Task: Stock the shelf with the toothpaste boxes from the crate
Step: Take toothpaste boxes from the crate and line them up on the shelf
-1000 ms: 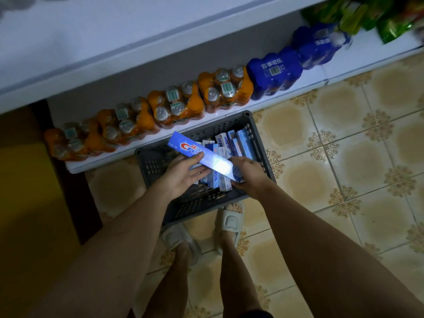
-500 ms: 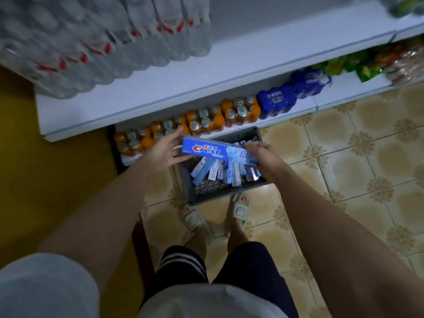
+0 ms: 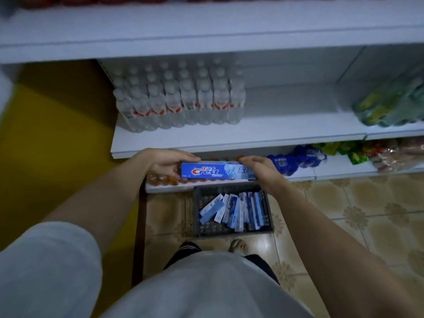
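the shelf (image 3: 275, 134) with bare room now sits just beyond the hands, the crate (image 3: 268, 228) below them; the toothpaste box (image 3: 215, 172) has risen from crate level, ready for placing, left hand (image 3: 164, 162) and right hand (image 3: 258, 167) gripping its ends, level, arms outstretched

1 Crest toothpaste box (image 3: 218, 171) held up by 2 hands. Crate (image 3: 268, 216) on the floor: roughly 8 more toothpaste boxes (image 3: 231, 208), exact count unclear, they overlap. 1 shrink-wrapped pack of water bottles (image 3: 181, 104) at middle shelf's left end.
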### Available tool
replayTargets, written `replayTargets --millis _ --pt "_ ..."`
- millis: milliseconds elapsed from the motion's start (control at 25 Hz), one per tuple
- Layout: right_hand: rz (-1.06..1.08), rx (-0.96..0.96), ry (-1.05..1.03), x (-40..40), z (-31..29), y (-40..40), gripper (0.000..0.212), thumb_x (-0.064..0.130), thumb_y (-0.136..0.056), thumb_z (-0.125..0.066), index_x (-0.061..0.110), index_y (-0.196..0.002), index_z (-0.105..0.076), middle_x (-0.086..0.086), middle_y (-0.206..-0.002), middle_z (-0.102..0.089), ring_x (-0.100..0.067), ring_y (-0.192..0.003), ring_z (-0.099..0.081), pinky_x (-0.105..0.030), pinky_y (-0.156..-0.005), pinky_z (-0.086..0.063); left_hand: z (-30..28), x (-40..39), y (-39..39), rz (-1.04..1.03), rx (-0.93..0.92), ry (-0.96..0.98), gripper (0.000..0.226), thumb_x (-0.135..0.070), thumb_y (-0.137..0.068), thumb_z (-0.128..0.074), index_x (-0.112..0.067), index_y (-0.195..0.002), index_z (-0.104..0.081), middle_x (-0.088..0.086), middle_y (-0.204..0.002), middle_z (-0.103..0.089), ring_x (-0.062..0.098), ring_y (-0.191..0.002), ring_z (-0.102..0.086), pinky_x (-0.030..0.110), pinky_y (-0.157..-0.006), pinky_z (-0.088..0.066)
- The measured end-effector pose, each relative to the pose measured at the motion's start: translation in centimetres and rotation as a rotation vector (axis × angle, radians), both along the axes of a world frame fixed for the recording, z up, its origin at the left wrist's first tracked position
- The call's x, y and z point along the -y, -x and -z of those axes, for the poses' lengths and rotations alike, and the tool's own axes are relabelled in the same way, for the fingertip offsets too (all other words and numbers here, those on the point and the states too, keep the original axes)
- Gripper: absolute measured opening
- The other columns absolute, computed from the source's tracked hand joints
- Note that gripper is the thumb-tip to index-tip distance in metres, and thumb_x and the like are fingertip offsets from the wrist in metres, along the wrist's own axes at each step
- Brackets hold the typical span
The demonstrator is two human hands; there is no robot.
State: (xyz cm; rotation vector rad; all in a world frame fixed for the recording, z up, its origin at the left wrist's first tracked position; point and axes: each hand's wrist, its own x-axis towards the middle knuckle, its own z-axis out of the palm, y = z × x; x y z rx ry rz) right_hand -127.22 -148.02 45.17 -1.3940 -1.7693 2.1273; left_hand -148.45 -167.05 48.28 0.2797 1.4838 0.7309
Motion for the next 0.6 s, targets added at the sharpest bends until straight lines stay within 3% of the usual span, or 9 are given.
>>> replayTargets --millis 160,280,360,480,600 --pt "-0.110 -0.033 -0.035 -1.1 -4.8 2.3 0.019 0.022 -0.093 -0.064 0.009 -0.105 -0.070 -0.014 -0.109 -0.069 -0.028 -0.103 -0.065 -0.045 -0.094 -0.054 -5.1 -0.7 1.3 0.134 -0.094 -0.019 0.059 -0.039 -0.077 -0.076 -0.018 -0.129 -0.058 0.009 -0.121 -0.066 0.017 -0.104 -0.063 0.029 -0.075 -0.058" --pt "-0.175 -0.129 -0.070 -2.3 -9.1 4.1 0.027 0.027 -0.096 -0.061 0.008 -0.115 -0.065 -0.014 -0.112 -0.068 -0.023 -0.097 -0.066 -0.033 -0.077 -0.057 -9.5 -1.3 2.8 0.114 -0.247 -0.073 0.047 -0.031 -0.081 -0.069 -0.023 -0.126 -0.058 0.003 -0.112 -0.065 0.012 -0.095 -0.061 0.022 -0.070 -0.056" --pt "-0.190 -0.190 -0.114 -3.5 -12.5 5.3 0.032 0.033 -0.099 -0.055 0.010 -0.120 -0.062 -0.014 -0.114 -0.066 -0.026 -0.093 -0.066 -0.033 -0.071 -0.057 -12.7 -1.5 4.4 0.100 -0.310 -0.131 0.043 -0.028 -0.086 -0.067 -0.021 -0.128 -0.057 0.004 -0.111 -0.064 0.012 -0.091 -0.059 0.020 -0.066 -0.054" --pt "-0.328 -0.204 -0.194 -4.9 -17.9 6.1 0.039 0.044 -0.099 -0.050 0.016 -0.126 -0.058 -0.008 -0.116 -0.063 -0.032 -0.089 -0.072 -0.040 -0.073 -0.060 -17.7 -1.6 6.8 0.129 -0.379 -0.182 0.040 -0.028 -0.089 -0.066 -0.022 -0.128 -0.059 0.005 -0.112 -0.066 0.012 -0.092 -0.062 0.023 -0.071 -0.052" --pt "-0.385 -0.290 -0.180 -5.5 -21.5 7.0 0.032 0.035 -0.097 -0.057 0.017 -0.124 -0.058 -0.008 -0.116 -0.064 -0.036 -0.089 -0.073 -0.039 -0.074 -0.059 -22.1 -1.7 7.6 0.066 -0.444 -0.225 0.031 -0.022 -0.093 -0.060 -0.019 -0.124 -0.061 0.001 -0.102 -0.069 0.008 -0.083 -0.065 0.021 -0.063 -0.054"
